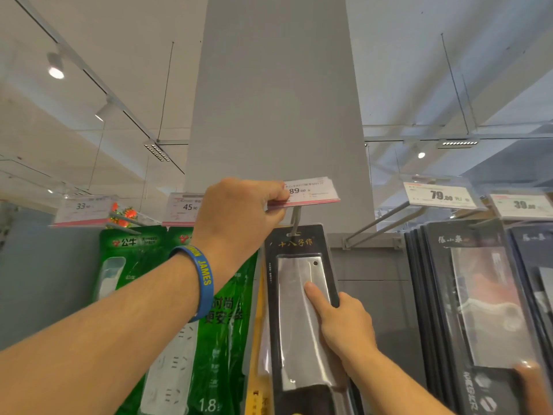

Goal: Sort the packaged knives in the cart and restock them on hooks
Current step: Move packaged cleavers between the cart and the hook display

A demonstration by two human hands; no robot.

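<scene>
A packaged cleaver in a black card (299, 319) hangs with its top slot on a metal hook (295, 218) at the middle of the display. My right hand (341, 322) grips the package's right edge, thumb lying on the clear blister over the blade. My left hand (239, 214), with a blue wristband, pinches the left end of the 89.00 price tag (311, 191) at the hook's tip and holds it tilted up. The cart is out of view.
Green power-strip packs (179, 324) hang to the left under 33 and 45 tags. Several dark knife packages (478, 310) hang on the right under the 79.00 tag (440, 195) and a 39 tag. A grey pillar (275, 100) rises behind.
</scene>
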